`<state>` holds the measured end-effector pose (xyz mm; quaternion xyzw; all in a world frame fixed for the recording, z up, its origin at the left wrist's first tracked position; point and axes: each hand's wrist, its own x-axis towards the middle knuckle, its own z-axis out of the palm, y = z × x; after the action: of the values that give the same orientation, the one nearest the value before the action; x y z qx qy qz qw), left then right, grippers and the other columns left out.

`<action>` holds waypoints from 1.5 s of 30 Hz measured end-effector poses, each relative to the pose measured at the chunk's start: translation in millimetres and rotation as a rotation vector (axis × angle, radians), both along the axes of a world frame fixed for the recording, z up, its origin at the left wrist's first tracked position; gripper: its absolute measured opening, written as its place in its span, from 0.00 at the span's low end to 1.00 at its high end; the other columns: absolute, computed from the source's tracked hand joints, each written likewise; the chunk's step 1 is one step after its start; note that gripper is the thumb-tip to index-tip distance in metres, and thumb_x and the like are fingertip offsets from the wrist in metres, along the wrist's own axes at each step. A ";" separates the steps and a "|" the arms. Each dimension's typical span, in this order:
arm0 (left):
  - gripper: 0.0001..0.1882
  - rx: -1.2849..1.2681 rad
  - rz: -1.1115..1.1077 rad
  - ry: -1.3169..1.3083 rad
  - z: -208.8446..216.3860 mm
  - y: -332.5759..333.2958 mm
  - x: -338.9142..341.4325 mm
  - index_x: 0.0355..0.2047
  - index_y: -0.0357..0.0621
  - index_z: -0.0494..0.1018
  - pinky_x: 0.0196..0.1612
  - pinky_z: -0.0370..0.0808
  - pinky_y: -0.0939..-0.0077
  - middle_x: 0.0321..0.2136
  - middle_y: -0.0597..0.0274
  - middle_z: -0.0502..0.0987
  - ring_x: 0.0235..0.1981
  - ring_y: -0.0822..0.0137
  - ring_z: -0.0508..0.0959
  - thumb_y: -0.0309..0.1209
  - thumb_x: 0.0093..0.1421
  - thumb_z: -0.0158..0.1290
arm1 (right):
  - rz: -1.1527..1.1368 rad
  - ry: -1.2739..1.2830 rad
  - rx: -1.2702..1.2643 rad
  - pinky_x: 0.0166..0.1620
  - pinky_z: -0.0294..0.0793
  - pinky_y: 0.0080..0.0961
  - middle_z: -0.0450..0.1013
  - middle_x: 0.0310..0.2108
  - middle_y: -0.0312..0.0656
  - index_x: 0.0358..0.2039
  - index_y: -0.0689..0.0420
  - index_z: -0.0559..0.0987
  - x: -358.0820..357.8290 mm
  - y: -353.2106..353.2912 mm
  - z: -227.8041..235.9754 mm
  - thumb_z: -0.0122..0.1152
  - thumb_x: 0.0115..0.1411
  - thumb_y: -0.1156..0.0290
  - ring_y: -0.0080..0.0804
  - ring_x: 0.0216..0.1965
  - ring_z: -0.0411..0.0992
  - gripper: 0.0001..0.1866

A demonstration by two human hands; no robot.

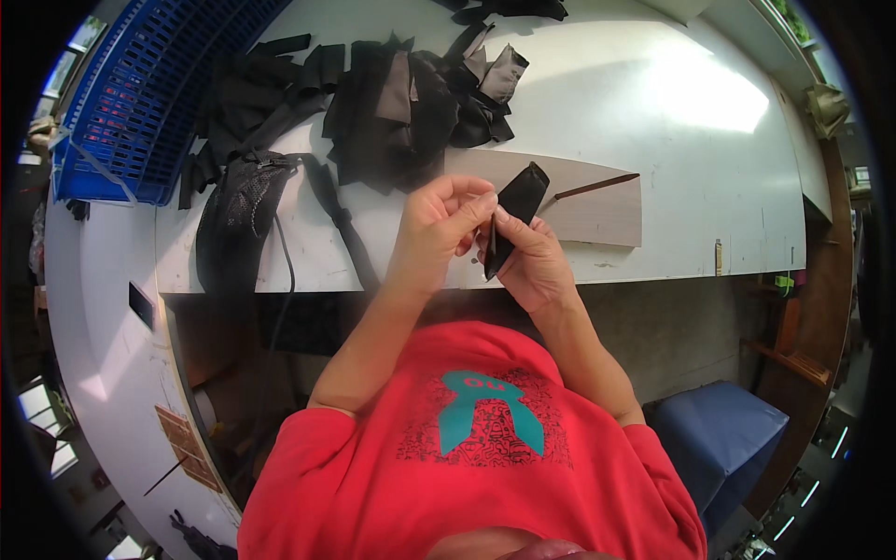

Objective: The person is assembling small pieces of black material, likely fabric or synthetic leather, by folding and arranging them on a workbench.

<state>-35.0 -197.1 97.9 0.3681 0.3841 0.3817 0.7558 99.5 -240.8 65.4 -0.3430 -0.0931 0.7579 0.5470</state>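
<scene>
Over the front edge of the white table [691,205], a folded black piece [525,194], which looks like fabric or leather, is held up at a slant. My right hand [534,261] grips its lower part, thumb on the near face and fingers behind. With thumb and forefinger pinched together, my left hand [443,219] meets the left edge of the same piece. Whatever lies right between those fingertips is too small to make out. A pale wood-grain board [602,219] lies beyond my hands, with a thin brown stick [597,185] on it.
Heaped cut black fabric pieces [392,140] cover the table's far left. Nearer lie a black mesh piece [247,201] and a black strap [341,224]. A blue plastic basket [131,112] stands at the left edge. Below, to the right, sits a blue-covered block [719,434].
</scene>
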 end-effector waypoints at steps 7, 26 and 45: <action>0.11 -0.012 0.102 -0.074 -13.9 -46.4 5.2 0.34 0.34 0.68 0.24 0.66 0.86 0.25 0.64 0.71 0.22 0.77 0.69 0.25 0.50 0.50 | -0.172 0.115 -0.091 0.31 0.70 0.25 0.70 0.25 0.36 0.28 0.57 0.70 2.2 -7.2 -3.6 0.52 0.55 0.70 0.25 0.27 0.69 0.05; 0.07 0.001 0.060 0.022 -20.2 -44.7 1.8 0.31 0.34 0.70 0.21 0.68 0.88 0.20 0.64 0.72 0.19 0.78 0.71 0.24 0.52 0.52 | -0.074 0.212 -0.160 0.29 0.70 0.23 0.70 0.23 0.35 0.27 0.57 0.70 3.7 -9.1 -9.2 0.53 0.55 0.69 0.24 0.25 0.69 0.05; 0.07 0.065 0.066 0.058 -20.5 -43.8 0.5 0.30 0.34 0.70 0.20 0.67 0.89 0.20 0.63 0.73 0.20 0.78 0.71 0.24 0.51 0.53 | -0.104 0.174 -0.217 0.28 0.69 0.26 0.68 0.23 0.36 0.29 0.57 0.68 -2.5 -8.1 -16.5 0.54 0.55 0.69 0.25 0.24 0.68 0.07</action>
<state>-34.4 -241.0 77.4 0.3903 0.4053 0.4079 0.7190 97.0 -248.9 48.9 -0.3377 0.0551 0.7610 0.5512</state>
